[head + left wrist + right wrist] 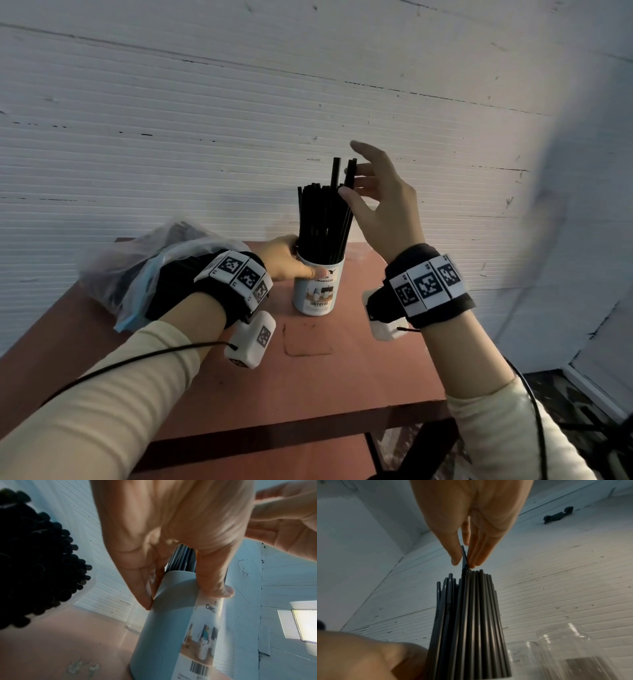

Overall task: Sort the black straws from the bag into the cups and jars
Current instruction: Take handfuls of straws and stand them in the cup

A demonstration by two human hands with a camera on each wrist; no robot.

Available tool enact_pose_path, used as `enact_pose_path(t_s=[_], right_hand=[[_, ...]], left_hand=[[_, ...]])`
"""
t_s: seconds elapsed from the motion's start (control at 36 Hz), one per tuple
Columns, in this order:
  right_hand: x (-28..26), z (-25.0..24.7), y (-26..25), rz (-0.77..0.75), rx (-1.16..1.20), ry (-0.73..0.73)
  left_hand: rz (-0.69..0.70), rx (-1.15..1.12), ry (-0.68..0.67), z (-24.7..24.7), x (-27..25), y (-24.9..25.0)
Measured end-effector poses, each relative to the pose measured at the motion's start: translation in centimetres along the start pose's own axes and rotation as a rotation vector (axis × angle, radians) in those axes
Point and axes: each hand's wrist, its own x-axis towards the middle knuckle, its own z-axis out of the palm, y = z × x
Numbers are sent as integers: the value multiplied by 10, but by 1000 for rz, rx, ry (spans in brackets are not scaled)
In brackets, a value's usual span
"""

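**Straws fill a labelled cup on a red-brown table**

A person's left hand [284, 257] grips the white cup [317, 287], thumb across its front near the rim and fingers curled round its far side, holding it upright near the middle of the table [308, 383]. The cup, whose label reads "ORGANIZER", is packed with black straws [322, 222] standing on end. The right hand [383, 205] reaches in from above, thumb and fingertips pinching a few straws [350, 171] that stand higher than the rest of the bundle; the other fingers are spread loosely upward. The clear plastic bag [144, 260] lies at the table's left edge beside the left wrist, with more black straws showing through it. In the right wrist view, clear jars [565, 642] stand just beside the cup, on its far side towards the white panelled wall [205, 102]. Both wrists carry black straps with patterned marker tags, and cream sleeves cover the forearms.
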Motion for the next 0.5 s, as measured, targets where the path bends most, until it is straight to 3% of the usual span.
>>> enact_pose_path(t_s=[0.19, 0.36, 0.5], right_hand=[[-12, -2, 13, 33, -93, 55], [-24, 6, 14, 42, -192, -68], [-25, 15, 16, 160, -301, -93]], left_hand=[[8, -2, 21, 1, -2, 1], [-17, 2, 31, 1, -5, 1], [0, 10, 7, 1, -9, 6]])
